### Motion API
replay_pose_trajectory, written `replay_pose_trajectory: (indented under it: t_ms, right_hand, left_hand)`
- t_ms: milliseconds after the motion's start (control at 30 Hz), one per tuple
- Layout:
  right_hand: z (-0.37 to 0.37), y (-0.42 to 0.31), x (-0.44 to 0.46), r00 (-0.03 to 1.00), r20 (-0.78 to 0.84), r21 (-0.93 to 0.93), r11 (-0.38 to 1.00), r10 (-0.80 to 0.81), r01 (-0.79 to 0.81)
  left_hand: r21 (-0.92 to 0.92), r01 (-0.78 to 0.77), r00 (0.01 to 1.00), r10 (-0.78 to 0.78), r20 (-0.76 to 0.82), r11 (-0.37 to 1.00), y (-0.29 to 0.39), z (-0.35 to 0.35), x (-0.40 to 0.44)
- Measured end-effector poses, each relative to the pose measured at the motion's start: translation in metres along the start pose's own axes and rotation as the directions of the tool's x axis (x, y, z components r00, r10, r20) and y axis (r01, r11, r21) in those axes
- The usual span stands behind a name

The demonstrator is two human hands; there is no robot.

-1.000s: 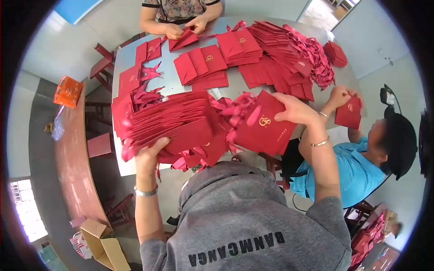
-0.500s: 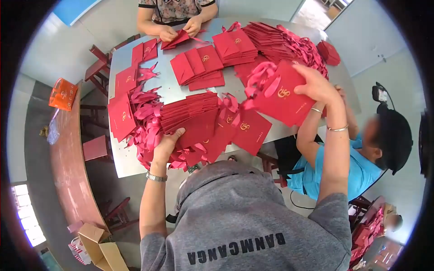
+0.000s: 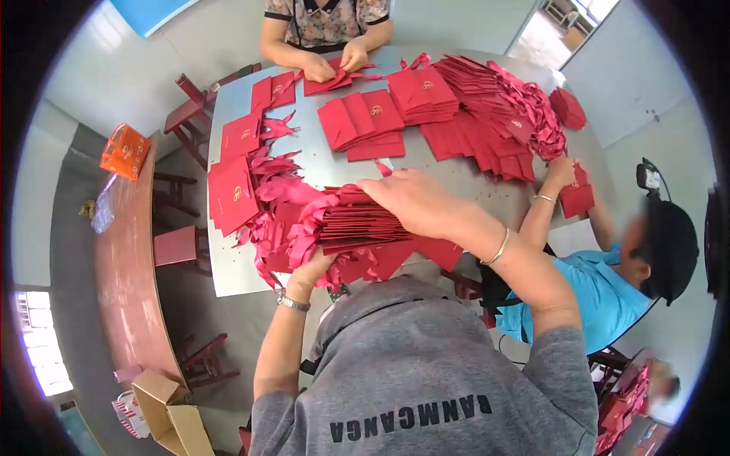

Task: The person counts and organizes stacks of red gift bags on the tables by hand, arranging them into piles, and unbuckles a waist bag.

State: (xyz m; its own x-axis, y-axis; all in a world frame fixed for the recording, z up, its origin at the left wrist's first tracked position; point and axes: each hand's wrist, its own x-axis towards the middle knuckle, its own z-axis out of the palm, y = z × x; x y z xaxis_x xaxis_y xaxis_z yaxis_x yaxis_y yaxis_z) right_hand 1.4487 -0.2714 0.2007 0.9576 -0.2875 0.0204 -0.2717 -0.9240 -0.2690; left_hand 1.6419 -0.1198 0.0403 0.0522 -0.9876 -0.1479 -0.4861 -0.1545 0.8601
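A thick stack of red paper gift bags (image 3: 363,228) with pink ribbon handles is between my hands, edges facing up. My left hand (image 3: 313,266) grips its near left side, its fingers partly hidden by ribbons and bags. Across the far right side of the stack lies my right hand (image 3: 418,204), closed against the bags. More red bags (image 3: 441,252) lie under and beside the stack at the table's near edge. To the left, overlapping bags (image 3: 234,196) with gold print lie with their ribbons trailing right.
Piles of red bags (image 3: 361,121) cover the far half of the metal table (image 3: 304,163). A person opposite folds a bag (image 3: 327,80). At right, a person in a blue shirt (image 3: 601,292) handles another bag (image 3: 578,194). Stools (image 3: 176,245) stand left.
My right hand has brought its bags left from the right side to the stack at my left hand. The stack now sits edge-up between both hands. The view has shifted slightly.
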Motion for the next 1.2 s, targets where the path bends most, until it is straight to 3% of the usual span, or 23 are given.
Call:
replay_pose_trajectory:
  t_ms: [100,233,333,367,433,467,500,567,600,700,733,767,833,867,900,933,967,1033,1067,1133,1167,1200]
  right_hand:
    - [0.007,0.004,0.006,0.994,0.1,0.046,0.998,0.045,-0.05]
    - [0.016,0.011,0.012,0.992,0.125,0.14,0.99,0.008,-0.025]
    - [0.029,0.011,0.013,0.999,0.009,0.24,0.97,-0.047,0.043]
    - [0.035,0.012,0.012,0.999,0.007,0.237,0.97,-0.048,0.045]
    - [0.046,0.016,0.009,0.999,0.006,0.494,0.869,-0.033,0.026]
    - [0.056,0.016,0.005,1.0,-0.019,0.462,0.887,0.014,-0.004]
    - [0.06,0.015,0.004,0.999,-0.045,0.421,0.907,0.003,0.016]
    - [0.059,0.014,0.0,1.0,-0.013,0.401,0.916,-0.002,0.007]
    - [0.057,0.012,-0.001,1.0,-0.011,0.404,0.915,-0.005,0.009]
    - [0.038,0.002,0.0,0.996,0.036,0.423,0.902,0.08,-0.088]
    - [0.029,-0.002,0.002,0.993,0.094,0.395,0.913,0.072,-0.103]
    - [0.025,-0.004,0.003,0.986,0.152,0.365,0.924,0.065,-0.117]
    - [0.027,-0.003,0.01,0.988,0.127,0.343,0.931,0.085,-0.125]
    - [0.025,-0.002,0.016,0.966,0.192,0.262,0.939,0.176,-0.223]
    - [0.024,-0.001,0.021,0.931,0.248,0.174,0.934,0.267,-0.314]
    - [0.034,0.002,0.024,0.945,0.146,0.096,0.947,0.292,-0.307]
    - [0.032,0.004,0.028,0.946,0.151,0.096,0.949,0.285,-0.301]
    - [0.027,0.007,0.036,0.917,0.179,0.076,0.924,0.357,-0.375]
    - [0.034,0.011,0.036,0.94,0.087,0.066,0.94,0.329,-0.335]
    - [0.042,0.02,0.037,0.945,0.106,0.079,0.944,0.31,-0.319]
    - [0.044,0.026,0.038,0.945,0.12,0.094,0.945,0.303,-0.314]
    - [0.045,0.032,0.039,0.969,0.004,0.129,0.961,0.247,-0.245]
  left_hand:
    - [-0.115,0.038,0.995,-0.048,-0.086,0.993,-0.006,0.006,-0.007]
    - [-0.022,-0.057,0.997,0.056,-0.043,0.998,0.006,-0.004,-0.007]
    - [-0.495,0.162,0.957,-0.013,0.291,0.854,-0.013,-0.015,0.0]
    - [-0.494,0.159,0.957,-0.012,0.289,0.855,-0.008,-0.022,0.002]
    - [-0.165,0.118,0.915,-0.043,0.402,0.979,0.01,-0.039,0.004]
    - [-0.289,0.097,0.935,0.012,0.354,0.952,-0.007,-0.031,0.006]
    - [-0.288,0.094,0.935,0.015,0.354,0.953,-0.018,-0.024,0.006]
    - [-0.602,0.193,0.965,-0.038,0.26,0.775,-0.024,-0.017,0.003]
    - [-0.3,0.016,0.977,0.05,0.209,0.954,-0.019,-0.018,0.002]
    - [-0.332,0.136,0.967,-0.052,0.248,0.933,-0.002,-0.02,0.011]
    - [-0.465,0.219,0.965,-0.12,0.233,0.858,0.003,-0.018,0.011]
    - [-0.467,0.218,0.966,-0.12,0.23,0.857,0.007,-0.017,0.015]
    - [-0.391,0.053,0.994,-0.012,0.107,0.919,0.013,-0.018,0.024]
    - [-0.24,0.034,0.998,-0.021,0.055,0.97,0.016,-0.02,0.028]
    - [-0.245,0.036,0.999,-0.025,0.048,0.969,0.02,-0.022,0.032]
    - [-0.277,0.121,0.992,-0.108,0.062,0.953,0.024,-0.022,0.038]
    - [-0.309,0.206,0.978,-0.19,0.08,0.929,0.031,-0.023,0.042]
    - [-0.336,0.203,0.979,-0.187,0.079,0.92,0.031,-0.022,0.047]
    - [-0.338,0.128,0.992,-0.117,0.052,0.932,0.032,-0.022,0.049]
    - [-0.344,0.058,0.998,-0.058,0.01,0.937,0.031,-0.023,0.047]
    - [-0.188,0.042,0.999,-0.043,-0.003,0.981,0.044,-0.032,0.041]
    - [-0.028,0.031,0.999,-0.031,-0.013,0.999,0.055,-0.038,0.033]
